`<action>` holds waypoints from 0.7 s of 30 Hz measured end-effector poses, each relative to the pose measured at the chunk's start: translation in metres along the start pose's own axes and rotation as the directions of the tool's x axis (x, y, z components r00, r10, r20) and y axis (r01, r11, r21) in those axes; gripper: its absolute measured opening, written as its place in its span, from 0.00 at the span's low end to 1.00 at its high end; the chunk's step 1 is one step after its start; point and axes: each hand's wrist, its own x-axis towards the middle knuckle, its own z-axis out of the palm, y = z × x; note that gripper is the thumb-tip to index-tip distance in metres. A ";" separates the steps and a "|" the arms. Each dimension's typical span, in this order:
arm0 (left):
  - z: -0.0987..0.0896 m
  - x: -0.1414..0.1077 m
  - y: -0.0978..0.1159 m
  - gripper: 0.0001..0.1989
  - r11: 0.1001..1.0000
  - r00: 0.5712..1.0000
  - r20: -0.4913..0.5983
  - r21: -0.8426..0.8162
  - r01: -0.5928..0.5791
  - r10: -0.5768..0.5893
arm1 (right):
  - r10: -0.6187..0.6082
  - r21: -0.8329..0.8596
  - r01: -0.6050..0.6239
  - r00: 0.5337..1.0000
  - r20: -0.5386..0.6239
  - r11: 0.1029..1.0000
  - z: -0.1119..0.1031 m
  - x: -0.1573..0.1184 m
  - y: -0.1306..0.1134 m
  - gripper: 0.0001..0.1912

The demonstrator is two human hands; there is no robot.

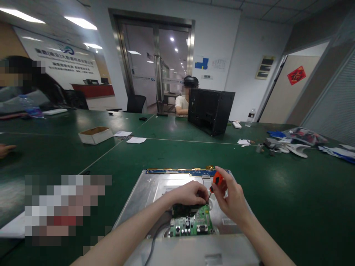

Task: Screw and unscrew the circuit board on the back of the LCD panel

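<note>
My right hand (pixel 231 194) grips an orange and black screwdriver (pixel 217 178) by its handle. The shaft slants down and left to the upper right corner of a green circuit board (pixel 191 225). Close to the tip, my left hand (pixel 191 193) has its thumb and fingers drawn together over the board's far edge; whatever they pinch is too small or hidden to make out. The board sits on a silver metal panel (pixel 146 188) lying flat on the table. Along the panel's far edge runs a narrow blue circuit strip (pixel 177 172). A grey cable (pixel 154 242) passes under my left forearm.
The green table (pixel 283 192) carries a black computer case (pixel 210 111) at the far side, with a seated person behind it. An open cardboard box (pixel 95 135) and papers (pixel 136 140) lie left. Gloves, small parts and a bottle (pixel 250 117) are right. Another person sits left.
</note>
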 end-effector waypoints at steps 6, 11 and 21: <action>0.000 0.000 -0.003 0.10 1.000 1.000 0.012 -0.015 0.002 -0.001 | -0.043 -0.064 0.040 0.998 -0.041 0.997 0.000 0.001 0.002 0.19; 0.000 0.001 0.000 0.08 1.000 1.000 0.014 -0.020 0.000 0.000 | -0.024 0.032 0.023 0.999 0.031 0.999 -0.004 0.003 -0.002 0.19; 0.000 0.001 -0.002 0.07 1.000 1.000 -0.002 0.002 0.011 -0.011 | 0.105 -0.405 0.090 0.895 0.433 0.910 -0.035 0.068 -0.017 0.02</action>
